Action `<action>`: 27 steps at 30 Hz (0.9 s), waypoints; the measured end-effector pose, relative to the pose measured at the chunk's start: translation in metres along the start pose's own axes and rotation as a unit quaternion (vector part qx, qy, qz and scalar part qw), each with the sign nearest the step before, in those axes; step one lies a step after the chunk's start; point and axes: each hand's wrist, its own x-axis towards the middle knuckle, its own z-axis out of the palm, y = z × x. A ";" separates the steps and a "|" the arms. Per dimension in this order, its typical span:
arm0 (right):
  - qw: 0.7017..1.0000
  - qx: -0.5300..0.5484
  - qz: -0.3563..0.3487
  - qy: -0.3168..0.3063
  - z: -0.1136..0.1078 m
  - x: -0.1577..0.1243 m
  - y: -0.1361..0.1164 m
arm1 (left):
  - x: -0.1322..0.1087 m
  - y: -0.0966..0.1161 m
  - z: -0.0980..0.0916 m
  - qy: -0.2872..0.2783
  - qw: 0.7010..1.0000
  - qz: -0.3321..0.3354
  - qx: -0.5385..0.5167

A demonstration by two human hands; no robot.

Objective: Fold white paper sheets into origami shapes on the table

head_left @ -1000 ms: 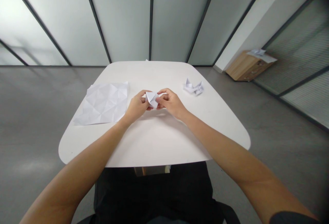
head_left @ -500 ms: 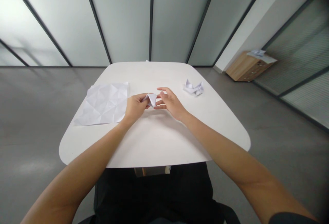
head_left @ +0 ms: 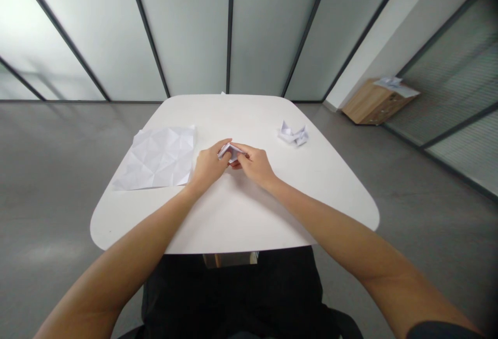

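Note:
Over the middle of a white table (head_left: 241, 214), my left hand (head_left: 208, 165) and my right hand (head_left: 254, 163) meet around a small folded piece of white paper (head_left: 226, 150). Both hands pinch it with curled fingers, and most of the piece is hidden between them. A large creased white sheet (head_left: 157, 157) lies flat on the table just left of my left hand. A folded paper figure (head_left: 292, 134) sits on the table to the right, beyond my right hand and apart from it.
Frosted glass wall panels with dark frames stand behind the table. A low wooden cabinet (head_left: 371, 103) with papers on top stands at the far right by the wall. Grey floor surrounds the table. My dark-clothed lap is at the near edge.
My right hand, which had opened and let go half a second ago, has closed again on the small folded paper. The piece now looks more compressed between both hands.

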 end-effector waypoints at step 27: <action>0.990 0.128 0.000 -0.057 -0.018 0.007 -0.006 | 0.003 -0.006 -0.005 -0.100 0.906 -0.081 -0.403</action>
